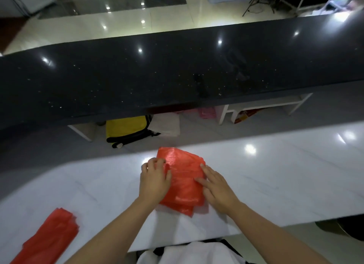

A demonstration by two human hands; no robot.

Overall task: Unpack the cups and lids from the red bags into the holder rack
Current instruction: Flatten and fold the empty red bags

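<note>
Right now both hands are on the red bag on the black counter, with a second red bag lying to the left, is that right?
Not quite: the head view shows the red bag under the left hand and right hand lying on the white counter, not the black one. The second red bag does lie left.

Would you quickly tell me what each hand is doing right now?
Left hand: fingers curled, gripping the folded red bag.
Right hand: open, fingers flat on that bag.

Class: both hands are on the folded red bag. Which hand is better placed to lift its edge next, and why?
Probably the left hand: its fingers curl at the folded red bag's left edge, while the right hand lies flat on top, pinning it.
</note>
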